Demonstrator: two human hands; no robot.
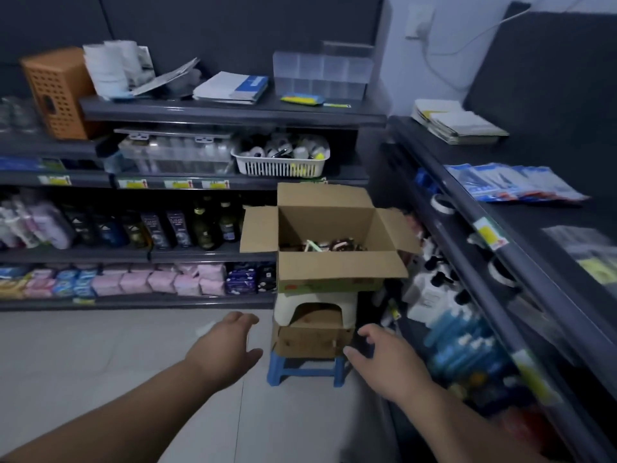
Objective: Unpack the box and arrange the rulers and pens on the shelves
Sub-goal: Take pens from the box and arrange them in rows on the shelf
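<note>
Head view, the only one I have. Two hands in frame, both bare and empty.

Left hand [230, 342] reaches out over the floor tiles, fingers loose and nearly straight, thumb out, gripping nothing. Right hand [384, 352] is likewise wide, fingers slightly bent, thumb spread. It is close to the lower stack, but I cannot tell whether it touches.

One cardboard box [334, 265] stands open ahead, above and between the two hands, with all four flaps folded outward. On its bottom lies a jumble of small items [324, 245], too blurred for me to sort pens from rulers or to count them.

The box sits on one white stool [283, 305]. Under that is one smaller carton [310, 342], resting on one blue stool [307, 370]. Two stools in the stack.

Two shelving units meet in the corner behind the box.

Left unit [233, 111], four levels visible:
- far left: one orange perforated bin [56, 91]
- top: one clear divided organiser [320, 75] and one stack of booklets [233, 86]
- second: one white slatted basket [280, 167] of small items, with three yellow price tags [178, 184] side by side on the front edge
- third: dark bottles [203, 228] in a row
- lowest: pink packs [160, 282]

Right unit [467, 208]: one pile of papers [457, 123] on top, blue-and-white packets [514, 183] nearer me
</note>
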